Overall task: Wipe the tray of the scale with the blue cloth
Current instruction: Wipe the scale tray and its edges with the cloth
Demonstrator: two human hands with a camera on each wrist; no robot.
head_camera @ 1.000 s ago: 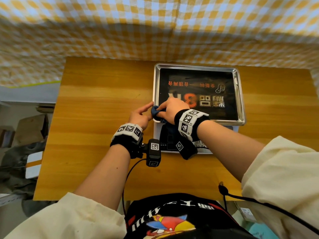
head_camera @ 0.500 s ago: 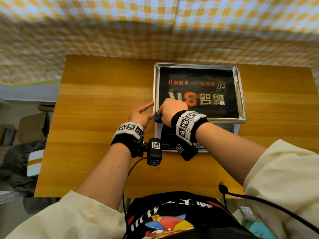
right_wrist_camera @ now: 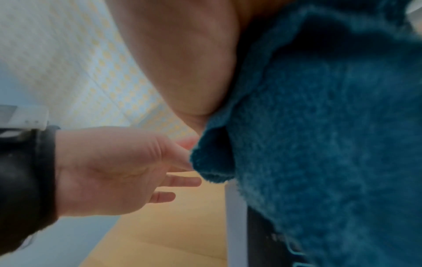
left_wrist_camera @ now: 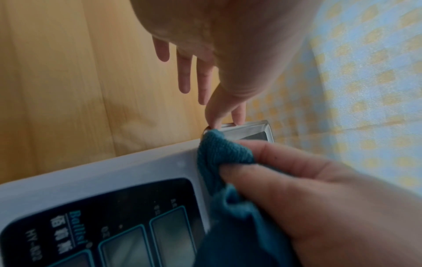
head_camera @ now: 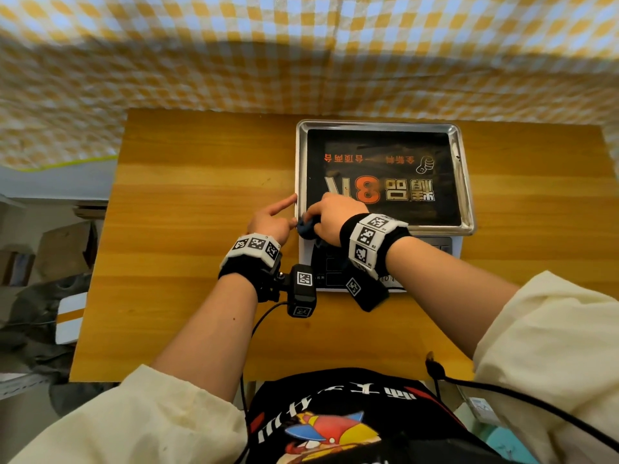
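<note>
Right hand: clamped on the bunched cloth, thumb and fingers pinching a fold of it against the near-left corner of the tray; the rest of the cloth hangs down under the palm over the scale's front panel.
Left hand: holds nothing; fingers straight and spread, forefinger tip touching the tray's left rim, thumb tip at the tray corner right beside the cloth.
Cloth: blue, crumpled, at the tray's near-left corner, partly hidden by the right hand in the head view; plain in the left wrist view.
Tray: steel, with a dark printed sheet inside it, sitting on top of the scale.
Scale: white body with a dark display panel facing the person; it stands at the desk's far edge, right of the middle.
Desk: wooden, set against a yellow-and-white checked curtain.
Wrists: each wears a black band with white marker tags.
</note>
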